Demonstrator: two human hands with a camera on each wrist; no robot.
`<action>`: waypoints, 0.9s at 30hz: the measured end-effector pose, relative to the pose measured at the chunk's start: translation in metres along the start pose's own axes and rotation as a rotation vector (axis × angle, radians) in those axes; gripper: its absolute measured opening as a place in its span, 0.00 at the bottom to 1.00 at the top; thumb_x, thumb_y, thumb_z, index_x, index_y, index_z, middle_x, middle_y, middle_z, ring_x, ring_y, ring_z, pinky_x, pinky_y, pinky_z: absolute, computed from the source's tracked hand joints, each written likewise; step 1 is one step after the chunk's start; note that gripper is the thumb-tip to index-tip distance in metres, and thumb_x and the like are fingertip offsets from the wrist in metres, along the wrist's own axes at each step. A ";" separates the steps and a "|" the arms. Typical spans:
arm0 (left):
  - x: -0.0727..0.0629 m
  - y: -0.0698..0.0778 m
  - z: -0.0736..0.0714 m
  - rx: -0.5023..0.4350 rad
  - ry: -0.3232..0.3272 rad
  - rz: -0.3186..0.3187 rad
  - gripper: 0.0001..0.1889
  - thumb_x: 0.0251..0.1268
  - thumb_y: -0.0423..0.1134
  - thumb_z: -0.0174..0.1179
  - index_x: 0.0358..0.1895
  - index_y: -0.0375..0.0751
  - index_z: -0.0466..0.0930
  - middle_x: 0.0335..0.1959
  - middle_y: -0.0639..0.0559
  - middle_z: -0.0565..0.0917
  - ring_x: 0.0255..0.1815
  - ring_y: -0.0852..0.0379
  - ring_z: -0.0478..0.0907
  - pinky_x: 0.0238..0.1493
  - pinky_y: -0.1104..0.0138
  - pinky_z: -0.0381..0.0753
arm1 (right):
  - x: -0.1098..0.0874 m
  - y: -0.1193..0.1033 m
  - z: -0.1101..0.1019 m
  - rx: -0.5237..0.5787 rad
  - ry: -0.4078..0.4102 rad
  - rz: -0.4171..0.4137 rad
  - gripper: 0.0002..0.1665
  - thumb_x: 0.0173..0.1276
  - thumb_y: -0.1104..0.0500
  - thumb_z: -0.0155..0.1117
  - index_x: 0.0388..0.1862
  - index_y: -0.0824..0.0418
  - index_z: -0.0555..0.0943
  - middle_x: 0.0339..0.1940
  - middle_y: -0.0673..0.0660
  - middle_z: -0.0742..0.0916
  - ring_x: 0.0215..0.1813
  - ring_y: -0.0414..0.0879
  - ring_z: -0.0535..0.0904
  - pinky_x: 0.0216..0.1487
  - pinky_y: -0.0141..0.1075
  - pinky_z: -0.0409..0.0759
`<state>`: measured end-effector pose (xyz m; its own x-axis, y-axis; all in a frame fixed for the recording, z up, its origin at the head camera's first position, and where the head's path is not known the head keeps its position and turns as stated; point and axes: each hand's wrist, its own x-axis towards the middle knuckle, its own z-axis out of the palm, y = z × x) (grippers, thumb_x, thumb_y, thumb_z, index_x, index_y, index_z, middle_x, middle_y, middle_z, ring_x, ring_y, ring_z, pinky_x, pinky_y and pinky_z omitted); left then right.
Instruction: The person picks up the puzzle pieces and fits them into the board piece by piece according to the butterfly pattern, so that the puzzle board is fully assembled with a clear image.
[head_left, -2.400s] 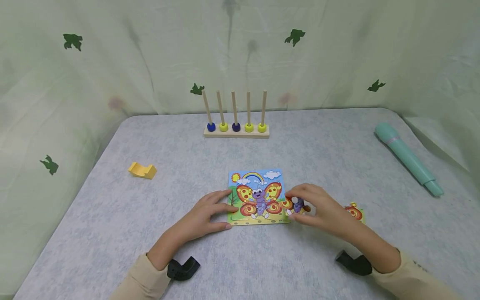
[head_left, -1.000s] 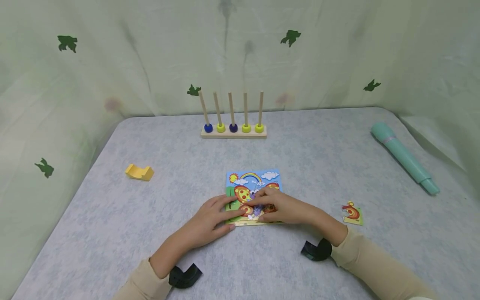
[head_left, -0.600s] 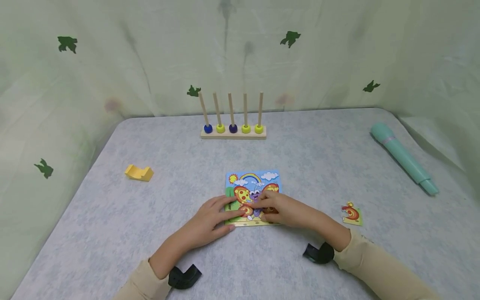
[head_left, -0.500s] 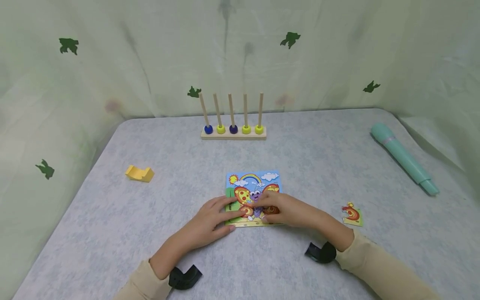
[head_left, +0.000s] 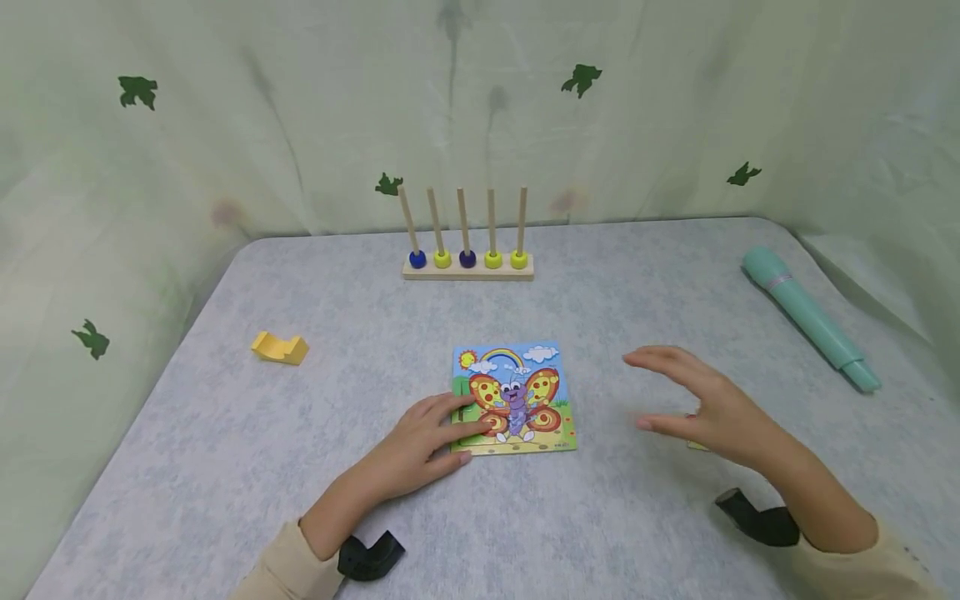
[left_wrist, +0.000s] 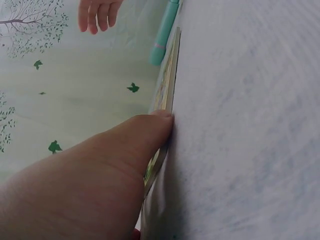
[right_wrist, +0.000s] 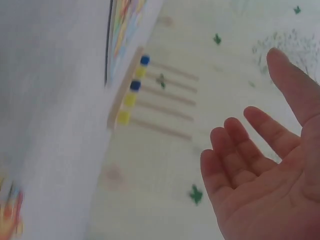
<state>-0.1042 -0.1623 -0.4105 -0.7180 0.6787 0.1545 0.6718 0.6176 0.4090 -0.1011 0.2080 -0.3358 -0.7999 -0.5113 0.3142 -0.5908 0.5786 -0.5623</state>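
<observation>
A square jigsaw puzzle with a purple butterfly, rainbow and sun lies flat at the middle of the table. My left hand rests on its left edge, fingers spread over the picture; in the left wrist view the thumb presses the board's side. To the right, my right hand hovers with thumb and fingers apart and nothing between them. Under it a loose puzzle piece is mostly hidden in the head view; its colours show blurred at the lower left of the right wrist view.
A wooden counting stand with several pegs and blue and yellow beads stands at the back. A yellow curved block lies at left. A teal microphone-shaped toy lies at right. A pale curtain hangs behind the table.
The right hand carried a piece onto the puzzle, pressed it there, then let go and moved right over the loose piece. The left hand stays on the puzzle's left edge.
</observation>
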 end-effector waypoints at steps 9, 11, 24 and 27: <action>0.000 0.000 -0.001 0.003 -0.014 -0.005 0.22 0.63 0.52 0.52 0.61 0.60 0.69 0.66 0.52 0.59 0.66 0.47 0.51 0.62 0.50 0.50 | -0.048 0.025 -0.020 0.000 0.089 0.186 0.43 0.46 0.63 0.73 0.63 0.54 0.67 0.57 0.50 0.72 0.57 0.32 0.61 0.48 0.19 0.58; 0.000 0.000 0.000 0.004 -0.025 -0.011 0.22 0.63 0.52 0.52 0.61 0.61 0.69 0.66 0.53 0.59 0.66 0.48 0.51 0.62 0.51 0.49 | -0.056 0.033 -0.017 -0.002 0.084 0.235 0.43 0.47 0.62 0.73 0.64 0.53 0.67 0.56 0.50 0.72 0.55 0.32 0.62 0.46 0.21 0.60; 0.001 0.001 -0.001 -0.012 -0.050 -0.032 0.22 0.63 0.51 0.52 0.61 0.61 0.68 0.67 0.54 0.57 0.67 0.50 0.49 0.62 0.52 0.48 | -0.076 0.072 -0.002 0.100 -0.025 0.332 0.43 0.51 0.56 0.71 0.64 0.64 0.63 0.58 0.62 0.71 0.54 0.21 0.57 0.49 0.12 0.51; 0.001 0.001 -0.001 -0.017 -0.047 -0.032 0.22 0.63 0.51 0.52 0.61 0.61 0.68 0.67 0.54 0.57 0.67 0.50 0.49 0.63 0.52 0.48 | -0.077 0.075 -0.001 0.110 -0.054 0.366 0.45 0.51 0.54 0.70 0.65 0.64 0.61 0.60 0.65 0.69 0.56 0.18 0.52 0.51 0.13 0.48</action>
<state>-0.1043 -0.1616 -0.4095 -0.7296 0.6767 0.0984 0.6448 0.6328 0.4287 -0.0834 0.2914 -0.4012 -0.9474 -0.3179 0.0382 -0.2498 0.6590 -0.7095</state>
